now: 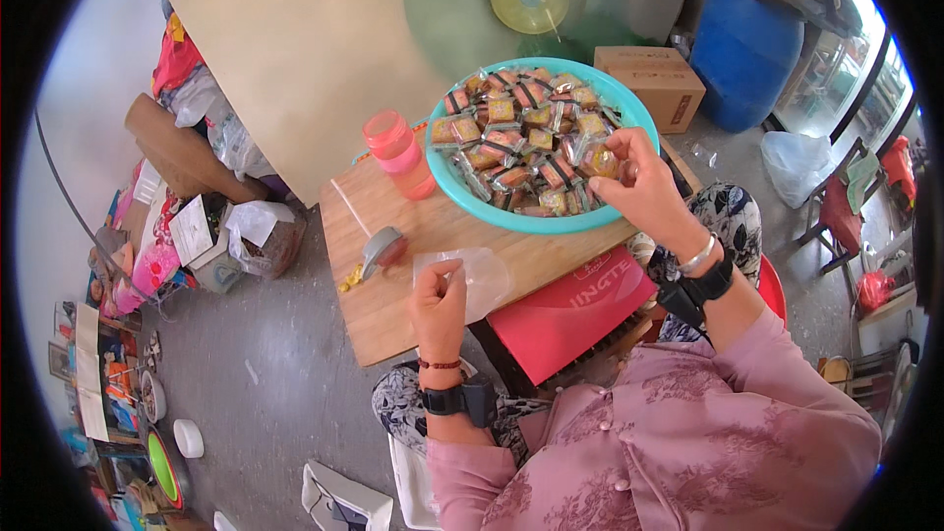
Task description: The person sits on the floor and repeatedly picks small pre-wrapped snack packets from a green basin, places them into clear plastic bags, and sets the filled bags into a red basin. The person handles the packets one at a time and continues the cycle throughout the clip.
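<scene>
My right hand (641,187) is at the right side of a turquoise basin (521,221), its fingers pinched on a small wrapped cake (599,160) in clear film. Many similar wrapped cakes (521,133) fill the basin, some with a dark band round them. Over the front of the wooden table (374,329), my left hand (439,315) is closed on the edge of a clear plastic bag (489,280). The bag looks flat, with nothing visible inside. A grey lid with a straw (383,248) lies close to my left hand.
A pink bottle (399,157) stands left of the basin, and small yellow bits (350,278) lie by the lid. Below the table's near edge is a red box (570,315). A cardboard box (651,84) and a blue barrel (747,54) stand beyond the basin at right.
</scene>
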Motion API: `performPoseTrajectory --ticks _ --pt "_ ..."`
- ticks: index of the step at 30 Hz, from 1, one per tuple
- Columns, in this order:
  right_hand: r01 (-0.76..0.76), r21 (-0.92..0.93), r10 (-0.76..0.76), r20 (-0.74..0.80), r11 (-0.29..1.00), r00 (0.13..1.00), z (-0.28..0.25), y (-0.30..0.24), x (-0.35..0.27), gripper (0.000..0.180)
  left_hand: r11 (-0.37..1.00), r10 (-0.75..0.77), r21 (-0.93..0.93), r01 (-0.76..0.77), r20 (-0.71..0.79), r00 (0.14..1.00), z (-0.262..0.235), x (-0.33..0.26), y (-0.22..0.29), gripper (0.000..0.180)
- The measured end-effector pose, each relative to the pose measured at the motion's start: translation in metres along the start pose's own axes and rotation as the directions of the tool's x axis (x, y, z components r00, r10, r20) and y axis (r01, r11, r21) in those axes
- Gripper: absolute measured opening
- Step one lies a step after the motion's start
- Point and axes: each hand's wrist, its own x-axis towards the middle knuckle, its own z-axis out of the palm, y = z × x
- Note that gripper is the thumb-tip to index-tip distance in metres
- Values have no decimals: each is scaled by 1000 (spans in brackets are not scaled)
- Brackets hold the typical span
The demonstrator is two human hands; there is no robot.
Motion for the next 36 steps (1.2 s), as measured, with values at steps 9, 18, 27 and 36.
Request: performPoseTrajectory --ticks 9,18,27,36 --pt "-407 268 186 588 873 787 56 -17 -62 40 979 147 142 -147 14 989 9 -12 -4 12" --pt "-568 254 346 581 783 737 116 24 -72 32 952 151 256 -170 91 984 31 -24 7 11" --pt "-410 446 236 395 795 888 151 47 -75 37 989 -24 148 11 86 996 47 -17 -11 13" --pt "357 -102 -261 505 928 823 125 58 -75 26 946 164 275 -173 56 985 42 -13 -18 13"
